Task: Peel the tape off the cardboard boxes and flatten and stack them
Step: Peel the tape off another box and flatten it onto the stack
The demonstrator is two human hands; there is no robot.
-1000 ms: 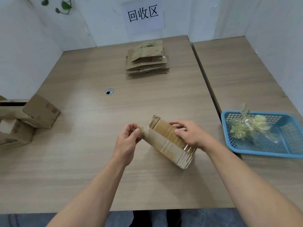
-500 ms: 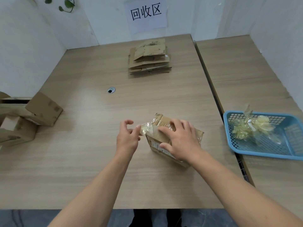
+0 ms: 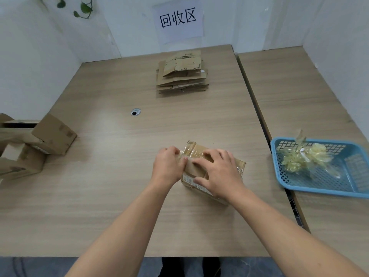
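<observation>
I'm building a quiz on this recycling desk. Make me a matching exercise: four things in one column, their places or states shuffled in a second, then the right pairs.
Column one
1. stack of flattened cardboard
2. blue basket
3. taped box
4. unflattened boxes

Column two
A. at the left edge of the table
B. at the right, holding crumpled tape
C. at the far end, below the wall sign
D. pressed flat by the right hand, the left hand pinching its tape strip

Pairs: 1-C, 2-B, 3-D, 4-A
</observation>
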